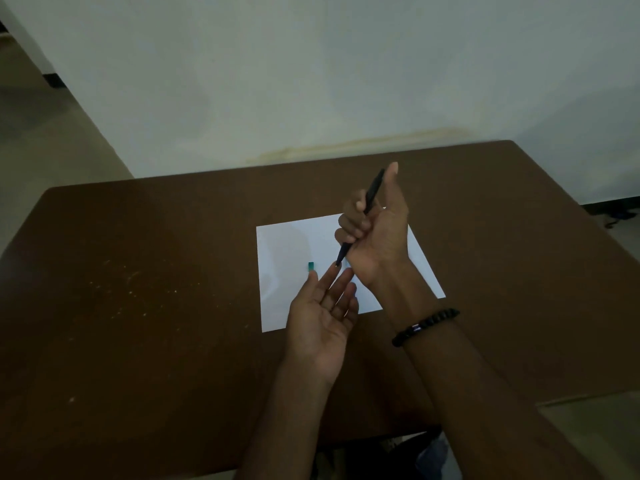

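A white sheet of paper (294,251) lies on the brown table (156,271). A small teal piece (311,266) sits on the sheet. My right hand (375,237) grips a dark pen (372,192) in its curled fingers, thumb raised, above the sheet. The pen's lower tip points down toward the fingertips of my left hand (323,313). That hand lies palm up with straight fingers over the sheet's near edge and holds nothing. Its fingertips reach close to the teal piece.
A black bead bracelet (426,325) circles my right wrist. Pale specks (128,289) dot the table's left half. A light wall (346,81) rises right behind the table. The table's near edge runs just below my forearms.
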